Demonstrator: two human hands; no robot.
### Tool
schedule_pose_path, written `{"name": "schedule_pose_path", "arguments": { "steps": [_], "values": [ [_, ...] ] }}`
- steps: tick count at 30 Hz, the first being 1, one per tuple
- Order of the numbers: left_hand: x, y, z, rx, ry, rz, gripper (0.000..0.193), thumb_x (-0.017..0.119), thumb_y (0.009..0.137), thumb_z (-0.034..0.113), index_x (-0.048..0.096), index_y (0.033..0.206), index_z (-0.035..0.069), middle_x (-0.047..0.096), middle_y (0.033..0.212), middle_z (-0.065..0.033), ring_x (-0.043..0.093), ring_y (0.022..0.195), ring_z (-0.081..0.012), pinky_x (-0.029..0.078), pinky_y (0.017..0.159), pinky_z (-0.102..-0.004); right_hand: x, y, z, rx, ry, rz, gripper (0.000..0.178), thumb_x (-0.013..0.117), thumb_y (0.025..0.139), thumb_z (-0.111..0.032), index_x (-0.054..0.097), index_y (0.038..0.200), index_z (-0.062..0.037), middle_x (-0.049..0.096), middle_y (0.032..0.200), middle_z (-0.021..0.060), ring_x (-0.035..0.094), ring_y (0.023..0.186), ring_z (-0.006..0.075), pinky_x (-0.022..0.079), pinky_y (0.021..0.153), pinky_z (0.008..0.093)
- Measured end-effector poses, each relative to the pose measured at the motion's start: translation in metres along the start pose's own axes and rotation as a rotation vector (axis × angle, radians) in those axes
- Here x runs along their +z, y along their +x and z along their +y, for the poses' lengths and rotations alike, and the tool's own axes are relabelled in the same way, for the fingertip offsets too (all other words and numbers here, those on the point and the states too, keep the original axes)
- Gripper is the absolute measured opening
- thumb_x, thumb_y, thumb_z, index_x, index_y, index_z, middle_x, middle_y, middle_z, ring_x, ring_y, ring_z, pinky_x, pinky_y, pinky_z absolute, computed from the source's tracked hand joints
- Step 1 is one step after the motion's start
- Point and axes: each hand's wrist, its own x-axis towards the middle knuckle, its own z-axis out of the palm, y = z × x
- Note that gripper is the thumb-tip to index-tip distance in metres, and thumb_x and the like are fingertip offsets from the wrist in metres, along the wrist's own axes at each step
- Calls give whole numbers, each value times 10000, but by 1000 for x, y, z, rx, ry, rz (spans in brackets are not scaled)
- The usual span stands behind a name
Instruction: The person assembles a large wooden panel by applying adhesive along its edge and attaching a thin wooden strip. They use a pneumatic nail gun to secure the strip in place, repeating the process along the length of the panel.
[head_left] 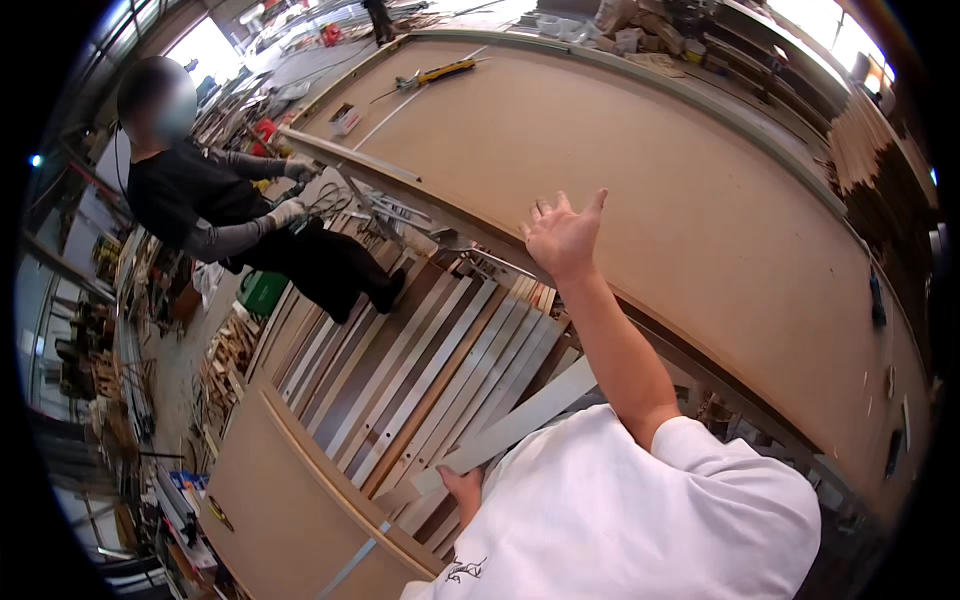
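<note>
My right hand [563, 238] is raised over the near edge of a large brown panel [660, 210], palm showing and fingers spread, with nothing in it. Low in the view, my left hand [463, 490] is at a pale flat plank [520, 420], its thumb against the plank's lower edge; the rest of its fingers are mostly hidden. That plank slants across several long white and brown strips [420, 350] lying side by side below.
Across the gap, a co-worker [200, 190] in dark clothes and gloves holds a cable or tool by the panel's corner. On the panel lie a yellow caulking gun [445, 72], a small box [344, 120] and dark-handled tools [877, 300]. Another brown panel [290, 500] is at lower left.
</note>
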Motion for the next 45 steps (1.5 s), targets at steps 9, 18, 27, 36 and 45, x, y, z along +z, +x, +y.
{"name": "schedule_pose_path", "arguments": {
  "steps": [9,18,27,36,45],
  "values": [
    [99,-37,-234,25,416,177,437,623,970,261,520,1324,25,621,1289,-158,600,1202,-286,470,1086,-458,-5,2,-108,-104,-635,-50,1023,398,965,-789,49,1655,-119,94,1715,204,51,1601,282,11,1267,472],
    [186,-55,-204,-254,-874,230,613,395,1053,668,627,1228,129,695,1225,-68,639,1150,-282,487,1026,-522,-43,-179,22,553,-2249,-1591,698,772,857,-388,560,1446,-79,678,1303,169,691,1119,339,521,982,441],
    [262,-133,-179,-430,-643,130,484,545,1057,517,605,1311,110,664,1257,-104,593,1221,-312,468,1049,-490,-81,-188,-5,601,-2704,-1898,750,828,762,-398,549,1384,-85,699,1121,99,701,1069,318,503,834,471],
    [52,-92,-209,-177,-606,637,904,751,913,520,301,1543,53,555,1271,-97,605,1043,-278,529,942,-468,-8,-168,-178,766,-3250,-1389,565,862,715,-282,605,1196,-135,685,1134,55,686,1107,277,483,875,473],
    [-7,-66,-202,-206,-718,611,462,722,974,443,563,1095,27,643,1018,-109,652,983,-271,569,933,-396,51,-259,-326,283,-3583,-649,472,793,663,-60,666,1113,-127,669,1075,70,624,1122,300,369,1130,552]
  ]
}}
